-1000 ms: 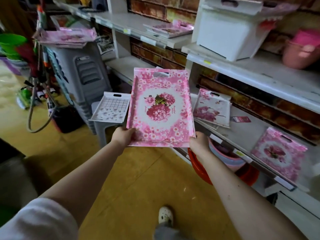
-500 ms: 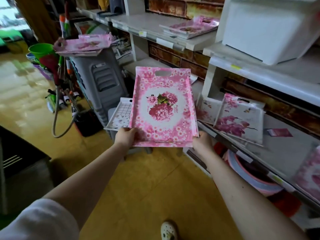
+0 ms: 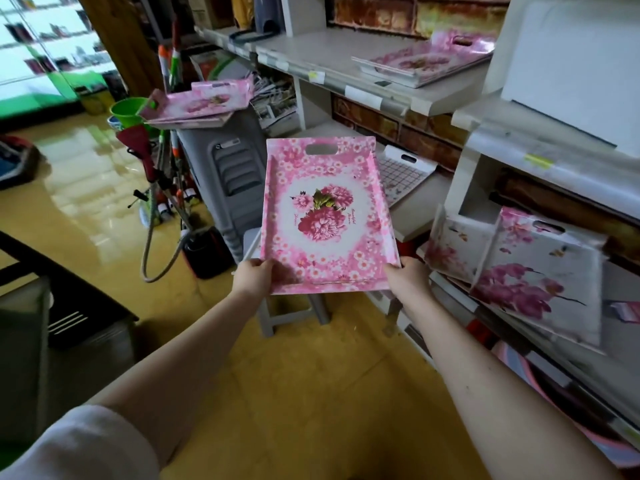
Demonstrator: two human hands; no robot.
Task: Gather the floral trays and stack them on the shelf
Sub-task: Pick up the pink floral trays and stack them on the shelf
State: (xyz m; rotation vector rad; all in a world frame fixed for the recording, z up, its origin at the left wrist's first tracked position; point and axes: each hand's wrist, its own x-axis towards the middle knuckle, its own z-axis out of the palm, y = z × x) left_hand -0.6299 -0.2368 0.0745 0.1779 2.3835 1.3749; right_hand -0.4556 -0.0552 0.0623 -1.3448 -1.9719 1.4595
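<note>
Between two hands (image 3: 254, 277): one tray (image 3: 325, 216)

Held tray (image 3: 325, 216) between stacked trays on bin (image 3: 197, 105) at left and shelf (image 3: 415, 206) at right.

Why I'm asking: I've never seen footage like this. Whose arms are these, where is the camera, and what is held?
No machine here: these are a person's two bare arms. The camera sits on that person's head, looking forward and down. The left hand and right hand each hold a near corner of a pink tray printed with flowers, raised above the yellow floor. More flowered trays lie around: a pile on the grey bin, another tray on the upper shelf, and white trays leaning on the lower shelf.
</note>
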